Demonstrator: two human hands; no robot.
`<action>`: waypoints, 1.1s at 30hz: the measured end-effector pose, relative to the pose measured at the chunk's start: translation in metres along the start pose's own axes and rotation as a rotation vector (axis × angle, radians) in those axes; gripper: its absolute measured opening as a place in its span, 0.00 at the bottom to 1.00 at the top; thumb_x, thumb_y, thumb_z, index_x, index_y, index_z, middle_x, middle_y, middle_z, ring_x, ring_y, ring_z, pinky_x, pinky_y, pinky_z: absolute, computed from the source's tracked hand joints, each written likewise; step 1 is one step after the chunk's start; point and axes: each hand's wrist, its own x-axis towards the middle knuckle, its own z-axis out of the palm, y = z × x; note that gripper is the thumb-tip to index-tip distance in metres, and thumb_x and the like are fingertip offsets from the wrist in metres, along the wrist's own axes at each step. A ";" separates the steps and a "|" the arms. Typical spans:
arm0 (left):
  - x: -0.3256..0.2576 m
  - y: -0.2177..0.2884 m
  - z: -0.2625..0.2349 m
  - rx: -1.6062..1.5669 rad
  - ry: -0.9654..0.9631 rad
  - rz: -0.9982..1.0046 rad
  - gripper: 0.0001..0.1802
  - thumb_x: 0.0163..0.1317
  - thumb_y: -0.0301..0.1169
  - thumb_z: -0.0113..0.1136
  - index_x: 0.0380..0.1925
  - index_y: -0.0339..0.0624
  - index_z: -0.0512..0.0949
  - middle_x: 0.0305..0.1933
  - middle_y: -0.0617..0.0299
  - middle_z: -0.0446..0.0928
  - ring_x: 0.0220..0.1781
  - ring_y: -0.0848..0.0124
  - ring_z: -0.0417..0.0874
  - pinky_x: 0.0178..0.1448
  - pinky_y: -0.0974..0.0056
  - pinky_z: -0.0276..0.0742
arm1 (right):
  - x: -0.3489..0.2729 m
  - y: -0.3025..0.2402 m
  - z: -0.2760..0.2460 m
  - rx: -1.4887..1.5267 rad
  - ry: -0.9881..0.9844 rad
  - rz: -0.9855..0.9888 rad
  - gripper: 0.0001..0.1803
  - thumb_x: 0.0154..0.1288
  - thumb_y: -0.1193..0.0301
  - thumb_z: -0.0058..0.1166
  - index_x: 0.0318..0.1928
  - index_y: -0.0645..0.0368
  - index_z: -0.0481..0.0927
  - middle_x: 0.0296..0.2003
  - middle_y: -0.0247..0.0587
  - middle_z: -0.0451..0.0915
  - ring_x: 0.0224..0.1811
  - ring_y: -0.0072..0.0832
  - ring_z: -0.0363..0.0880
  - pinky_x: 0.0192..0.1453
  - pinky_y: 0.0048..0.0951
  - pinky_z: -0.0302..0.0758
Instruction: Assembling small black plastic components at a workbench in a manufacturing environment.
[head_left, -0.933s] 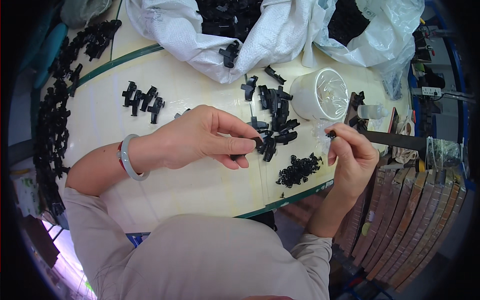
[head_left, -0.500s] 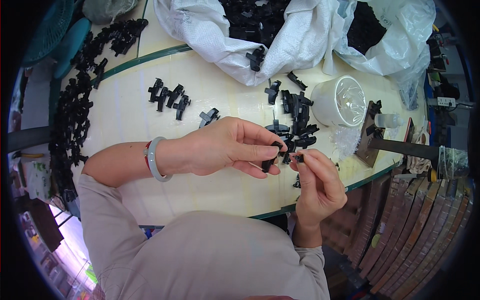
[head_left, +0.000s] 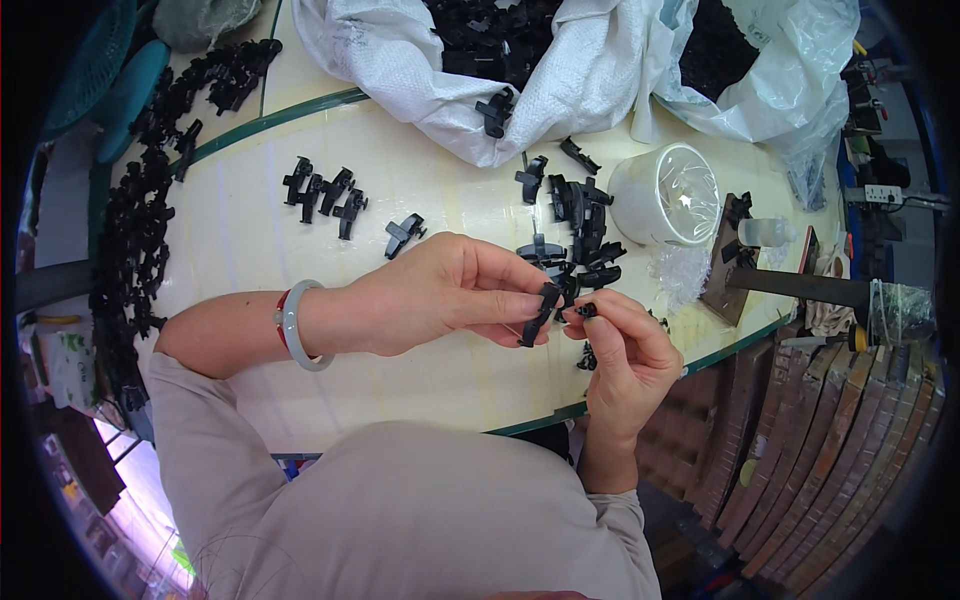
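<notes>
My left hand, with a pale bangle and red cord at its wrist, pinches a black plastic clip part between thumb and fingers. Close by on the right, my right hand holds a small black piece at its fingertips; its exact shape is too small to tell. The two pieces are a short gap apart. Just beyond the hands lies a loose heap of black plastic parts. A single black part rests beyond my left wrist, and a small group of similar parts lies farther left.
At the back, a white woven sack spills black parts beside a clear plastic bag. A white tub with clear film stands right of the heap, near a small bottle and a metal bar. Many black parts line the left edge.
The black clip part in my left hand has turned a little and shows more of its length. My right hand's small piece has come slightly nearer to it. The whole view has shifted slightly.
</notes>
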 end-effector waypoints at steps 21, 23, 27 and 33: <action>-0.001 -0.003 -0.002 -0.073 0.030 -0.002 0.14 0.65 0.26 0.56 0.49 0.33 0.75 0.41 0.56 0.81 0.42 0.72 0.83 0.47 0.71 0.81 | 0.012 -0.004 0.006 -0.550 -0.066 -0.372 0.13 0.51 0.87 0.62 0.39 0.68 0.81 0.35 0.50 0.82 0.34 0.31 0.83 0.36 0.23 0.79; -0.001 -0.002 -0.002 -0.073 0.017 0.011 0.14 0.65 0.27 0.56 0.49 0.33 0.75 0.42 0.56 0.81 0.42 0.73 0.83 0.47 0.71 0.81 | 0.012 -0.004 0.006 -0.553 -0.076 -0.391 0.13 0.51 0.87 0.62 0.39 0.68 0.81 0.35 0.51 0.82 0.34 0.31 0.83 0.36 0.23 0.79; -0.001 -0.004 -0.002 -0.049 0.012 0.027 0.14 0.65 0.27 0.56 0.49 0.32 0.75 0.42 0.57 0.81 0.42 0.73 0.83 0.47 0.71 0.80 | 0.012 -0.006 0.009 -0.619 -0.098 -0.439 0.13 0.50 0.87 0.62 0.39 0.68 0.81 0.35 0.51 0.82 0.35 0.33 0.83 0.36 0.24 0.79; -0.001 -0.005 -0.004 -0.039 0.011 0.043 0.14 0.65 0.27 0.55 0.50 0.32 0.74 0.42 0.57 0.81 0.42 0.73 0.83 0.47 0.71 0.80 | 0.012 -0.004 0.010 -0.640 -0.108 -0.460 0.13 0.50 0.86 0.62 0.39 0.69 0.80 0.36 0.52 0.82 0.35 0.34 0.83 0.37 0.25 0.79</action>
